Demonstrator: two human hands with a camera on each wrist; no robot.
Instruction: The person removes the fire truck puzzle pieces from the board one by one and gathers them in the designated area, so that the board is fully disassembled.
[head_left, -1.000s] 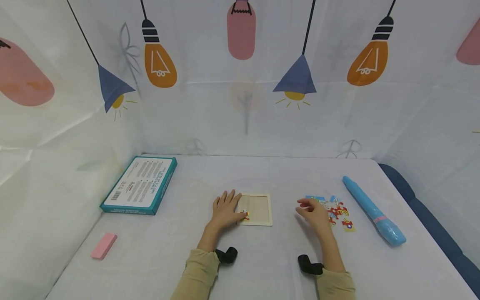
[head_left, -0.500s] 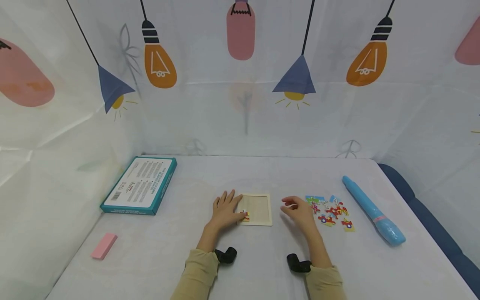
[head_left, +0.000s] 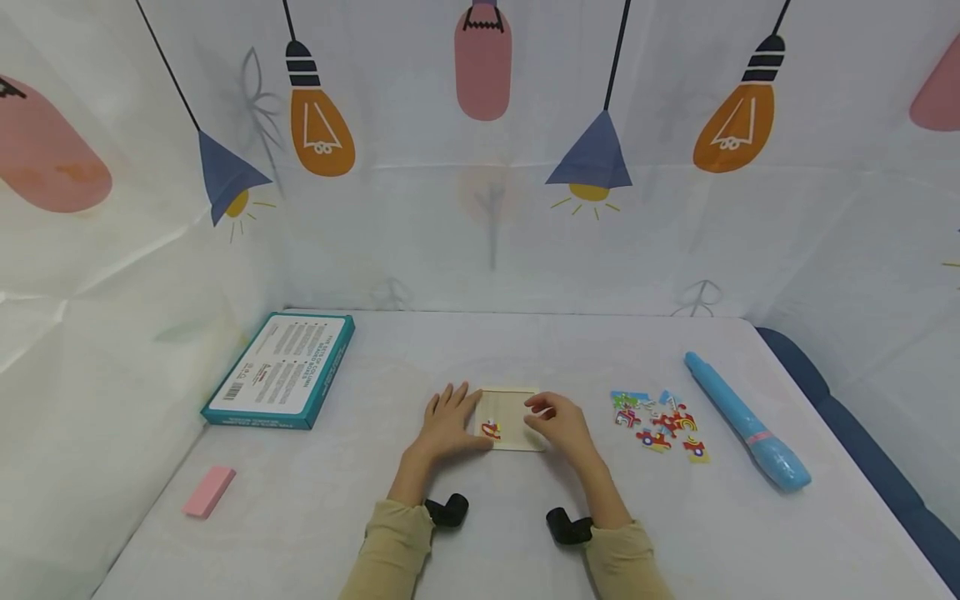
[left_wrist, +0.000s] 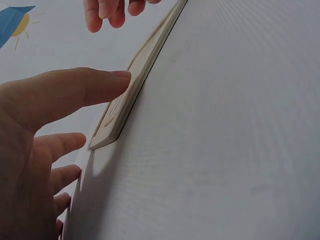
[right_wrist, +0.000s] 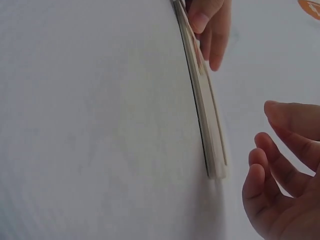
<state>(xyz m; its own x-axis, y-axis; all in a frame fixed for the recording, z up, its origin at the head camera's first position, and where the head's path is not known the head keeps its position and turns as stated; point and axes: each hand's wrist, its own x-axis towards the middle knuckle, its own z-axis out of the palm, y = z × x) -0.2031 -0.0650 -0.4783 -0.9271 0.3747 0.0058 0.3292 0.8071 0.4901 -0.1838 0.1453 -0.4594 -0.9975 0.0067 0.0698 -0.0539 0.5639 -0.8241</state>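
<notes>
A shallow wooden puzzle tray (head_left: pixel 515 417) lies on the table, with one red and yellow puzzle piece (head_left: pixel 491 429) in its lower left corner. My left hand (head_left: pixel 448 423) is at the tray's left side with its fingers spread; in the left wrist view its thumb (left_wrist: pixel 107 86) rests on the tray's near edge. Above the tray's right part hovers my right hand (head_left: pixel 564 427), fingers loosely bent. No piece shows between its fingers in the right wrist view, where the thumb and fingers (right_wrist: pixel 287 165) stand apart from the tray (right_wrist: pixel 210 120).
Several loose colourful puzzle pieces (head_left: pixel 663 425) lie to the right of the tray. Beyond them is a light blue pen-shaped object (head_left: pixel 746 421). A teal and white box (head_left: pixel 279 369) stands at the back left, and a pink block (head_left: pixel 209 492) lies nearer.
My right hand has moved left from beside the loose pieces to over the tray. My left thumb has shifted down off the piece onto the tray's near edge, uncovering the piece.
</notes>
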